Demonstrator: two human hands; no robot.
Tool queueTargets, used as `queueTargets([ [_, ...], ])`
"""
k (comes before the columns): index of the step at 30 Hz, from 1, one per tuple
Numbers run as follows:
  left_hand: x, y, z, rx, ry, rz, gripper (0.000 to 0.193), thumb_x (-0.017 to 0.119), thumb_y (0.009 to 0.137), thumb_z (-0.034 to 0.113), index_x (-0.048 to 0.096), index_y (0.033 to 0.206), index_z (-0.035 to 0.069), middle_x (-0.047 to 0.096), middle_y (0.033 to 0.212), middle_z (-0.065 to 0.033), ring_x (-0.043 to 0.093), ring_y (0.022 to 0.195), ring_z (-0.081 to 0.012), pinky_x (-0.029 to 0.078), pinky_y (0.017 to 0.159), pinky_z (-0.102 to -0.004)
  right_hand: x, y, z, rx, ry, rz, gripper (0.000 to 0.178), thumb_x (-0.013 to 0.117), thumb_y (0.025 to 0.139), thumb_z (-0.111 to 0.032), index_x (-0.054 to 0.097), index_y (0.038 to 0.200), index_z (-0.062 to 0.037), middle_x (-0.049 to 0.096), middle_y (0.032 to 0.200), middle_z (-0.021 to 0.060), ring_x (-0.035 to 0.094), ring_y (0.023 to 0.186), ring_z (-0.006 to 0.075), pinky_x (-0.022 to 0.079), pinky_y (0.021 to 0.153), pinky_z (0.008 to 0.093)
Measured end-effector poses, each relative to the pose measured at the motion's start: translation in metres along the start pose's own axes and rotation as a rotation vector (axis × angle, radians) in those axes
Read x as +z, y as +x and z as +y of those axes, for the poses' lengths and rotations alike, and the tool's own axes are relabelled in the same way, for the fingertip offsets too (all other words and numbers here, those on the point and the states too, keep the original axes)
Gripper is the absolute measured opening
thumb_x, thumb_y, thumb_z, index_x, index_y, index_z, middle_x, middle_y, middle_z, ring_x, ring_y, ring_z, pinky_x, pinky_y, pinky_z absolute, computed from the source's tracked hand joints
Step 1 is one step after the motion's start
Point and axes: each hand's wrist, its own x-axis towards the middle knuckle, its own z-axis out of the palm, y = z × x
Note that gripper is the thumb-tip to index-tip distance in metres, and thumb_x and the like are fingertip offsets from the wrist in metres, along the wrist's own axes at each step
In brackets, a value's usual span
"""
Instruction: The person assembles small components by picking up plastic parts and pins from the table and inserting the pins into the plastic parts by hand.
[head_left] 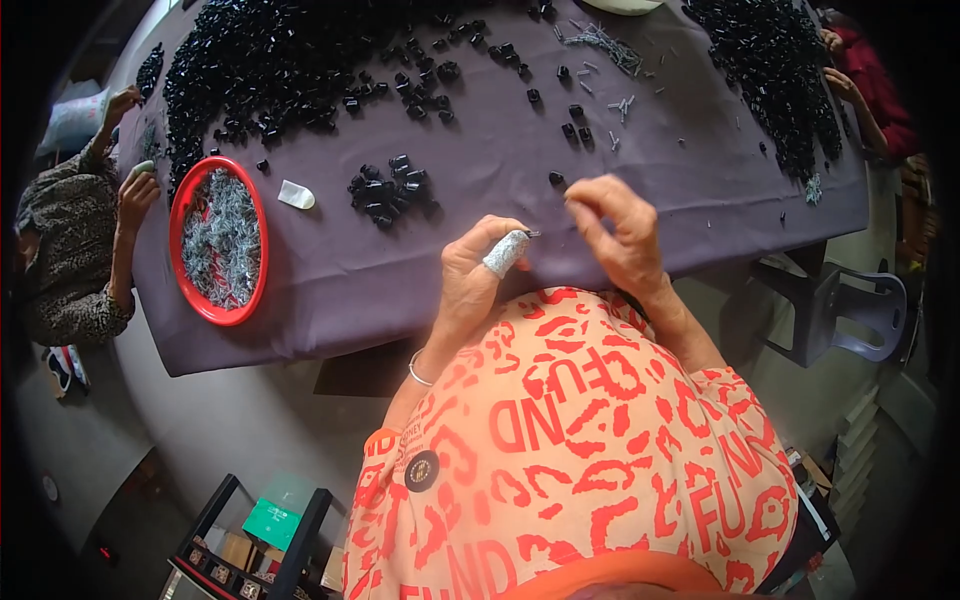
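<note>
My left hand [478, 258] is above the near edge of the cloth, closed in a pinch. A whitish wrap [505, 254] covers one of its fingers. From its fingertips pokes a small dark piece with a thin metal pin [534, 234]; the rest of it is hidden. To the right, my right hand [622, 228] is raised with thumb and forefinger pressed together, and whatever is between them is too small to make out. A single black plastic part [556, 178] lies just beyond the hands. Left of them sits a small heap of similar black parts [388, 192].
A red basin [264, 262] of thin metal pins stands at the left, beside a white finger cover [296, 194]. Large piles of black parts [270, 75] spread across the far side, with loose pins [610, 48]. Other people work at both ends; a grey plastic chair [850, 310] stands right.
</note>
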Motion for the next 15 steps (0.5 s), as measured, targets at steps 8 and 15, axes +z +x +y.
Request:
queueTargets([
  [8, 0.0, 0.002, -0.001, -0.023, -0.038, 0.027, 0.009, 0.061, 0.086, 0.004, 0.064, 0.094, -0.001, 0.058, 0.084, -0.002, 0.057, 0.071, -0.0088, 0.046, 0.067, -0.0222, 0.022, 0.014, 0.024, -0.14, -0.647, -0.036, 0.026, 0.067, 0.074, -0.004, 0.062, 0.099, -0.0075, 0.054, 0.089, 0.0063, 0.055, 0.086, 0.023, 0.045, 0.077, 0.0359],
  [15, -0.001, 0.002, -0.004, -0.001, -0.104, 0.007, 0.011, 0.061, 0.087, 0.004, 0.064, 0.095, -0.001, 0.058, 0.085, -0.0021, 0.056, 0.073, -0.0094, 0.046, 0.068, -0.0228, 0.016, 0.012, 0.021, -0.11, -0.338, 0.005, 0.022, 0.063, 0.079, 0.002, 0.062, 0.099, -0.0041, 0.057, 0.09, 0.0084, 0.06, 0.081, 0.0211, 0.05, 0.07, 0.0304],
])
